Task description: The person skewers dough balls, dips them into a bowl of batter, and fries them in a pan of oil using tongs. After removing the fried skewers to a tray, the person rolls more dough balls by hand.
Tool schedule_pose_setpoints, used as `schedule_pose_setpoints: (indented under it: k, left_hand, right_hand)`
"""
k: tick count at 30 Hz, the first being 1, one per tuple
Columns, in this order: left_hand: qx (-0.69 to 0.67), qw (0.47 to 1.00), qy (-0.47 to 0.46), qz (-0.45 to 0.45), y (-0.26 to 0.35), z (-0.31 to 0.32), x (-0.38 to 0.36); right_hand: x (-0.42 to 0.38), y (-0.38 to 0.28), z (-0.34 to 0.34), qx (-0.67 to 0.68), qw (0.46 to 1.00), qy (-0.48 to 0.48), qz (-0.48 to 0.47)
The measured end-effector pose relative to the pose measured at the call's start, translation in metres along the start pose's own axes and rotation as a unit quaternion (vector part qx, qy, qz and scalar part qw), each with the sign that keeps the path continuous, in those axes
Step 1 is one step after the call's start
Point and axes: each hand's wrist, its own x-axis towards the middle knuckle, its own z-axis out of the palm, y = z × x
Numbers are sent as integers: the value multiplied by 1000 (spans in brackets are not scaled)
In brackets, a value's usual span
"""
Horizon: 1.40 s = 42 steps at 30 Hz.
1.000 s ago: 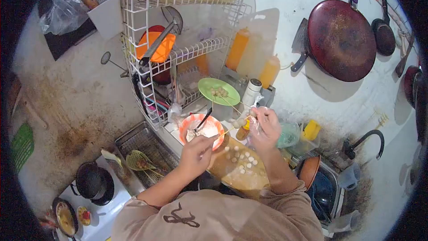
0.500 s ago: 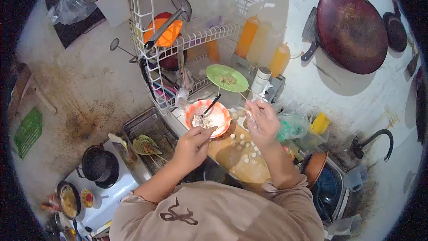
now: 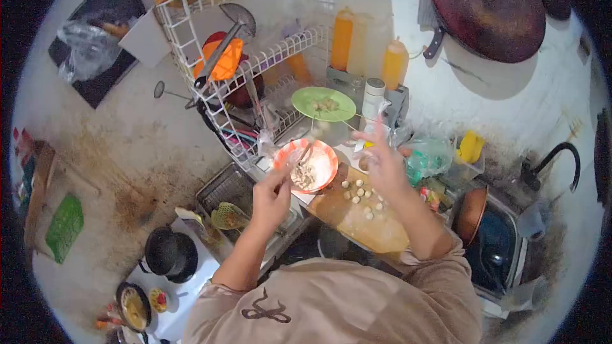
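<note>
My left hand (image 3: 272, 199) is closed around the lower end of a thin skewer, which tilts up over the bowl. Pale balls (image 3: 320, 130), smeared by motion, sit at its upper end, near the plate. Under the skewer, an orange-and-white bowl (image 3: 329, 175) holds white powder or paste with lumpy bits. My right hand (image 3: 387, 164) is apart from the skewer, its fingers stretched out and slightly blurred. Behind both hands, a green plate (image 3: 303, 103) carries other skewered balls. Several small pale balls (image 3: 360, 192) lie on the wooden board (image 3: 338, 216) below my right hand.
A white wire rack (image 3: 217, 92) with utensils stands behind the bowl. Sauce bottles (image 3: 394, 64) are at the back. To the right are a plastic bag (image 3: 430, 156) and a sink with a black faucet (image 3: 564, 150). A black pot (image 3: 167, 251) stands on the stove at left.
My left hand has swung the skewer from level to pointing upward toward the plate. My right hand has left the skewer's balls, and its fingers have spread. The view has shifted slightly.
</note>
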Motion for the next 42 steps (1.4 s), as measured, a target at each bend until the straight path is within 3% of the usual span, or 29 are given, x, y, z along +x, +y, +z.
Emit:
schedule_pose_setpoints:
  k: [3,5,7,10,13,14,17,20,23,26,27,28,30,33,36,41,42]
  left_hand:
    - [65,994,20,83,-25,7,52]
    - [171,982,-47,67,-41,14,85]
    - [168,980,-41,100,-67,32,115]
    - [171,981,-74,61,-67,51,142]
    - [213,969,-106,72,-92,68,161]
    - [220,965,-115,89,-104,74,167]
    - [296,948,-98,63,-92,77,169]
    - [438,877,69,184,-41,66,154]
    - [279,870,129,386,28,75,130]
    - [136,853,-181,469,22,126,90]
    - [236,852,-251,396,44,140,60]
    - [194,824,-287,447,11,174,48]
    - [57,800,-400,444,13,203,22]
    - [13,778,-422,465,-11,256,0]
    - [55,753,-420,504,-43,302,-1]
    - [141,726,-496,455,-73,331,16]
    - [154,726,-511,435,-73,329,19]
  right_hand:
    - [-13,20,-35,-35,991,65,110]
    - [-28,30,-65,-126,978,61,152]
    - [-53,51,-94,-238,955,26,177]
    - [-93,78,-117,-266,928,63,253]
    - [-145,139,-121,-277,939,13,204]
    - [-158,146,-113,-412,894,-23,173]
    - [-156,124,-89,-371,881,-84,282]
    - [-151,111,-73,-412,846,-62,332]
    - [-154,110,-69,-500,829,2,252]
    - [-157,97,-62,-528,811,0,252]
    - [-162,104,-60,-539,797,-29,271]
    - [-168,118,-57,-549,782,-59,289]
    - [-170,125,-62,-539,778,-71,315]
    - [-166,117,-67,-490,808,-27,326]
    - [-159,100,-71,-471,827,8,308]
    - [-179,90,-88,-416,863,79,276]
    - [-185,86,-96,-427,847,54,312]
